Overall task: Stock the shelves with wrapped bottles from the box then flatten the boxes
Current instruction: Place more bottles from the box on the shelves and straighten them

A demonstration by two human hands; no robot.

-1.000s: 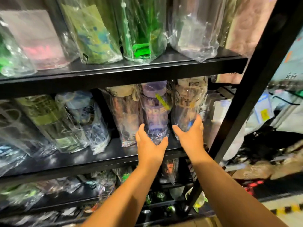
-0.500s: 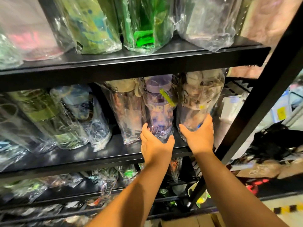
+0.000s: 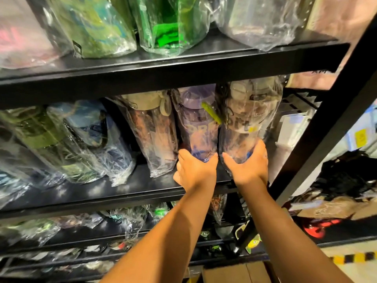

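Since 0.5 s ago: both hands have pushed their bottles further back on the middle shelf (image 3: 122,193); bottles now more upright, view closer. Left hand (image 3: 196,170), centre frame, cupped around base of purple-lidded wrapped bottle (image 3: 196,123), thumb and fingers spread to either side. Right hand (image 3: 247,165) just beside it, same cupped grip on beige-lidded wrapped bottle (image 3: 248,117). The 2 bottles touch; a tan-lidded wrapped bottle (image 3: 153,129) stands just left. Cardboard box (image 3: 234,272) at bottom edge, partly behind arms
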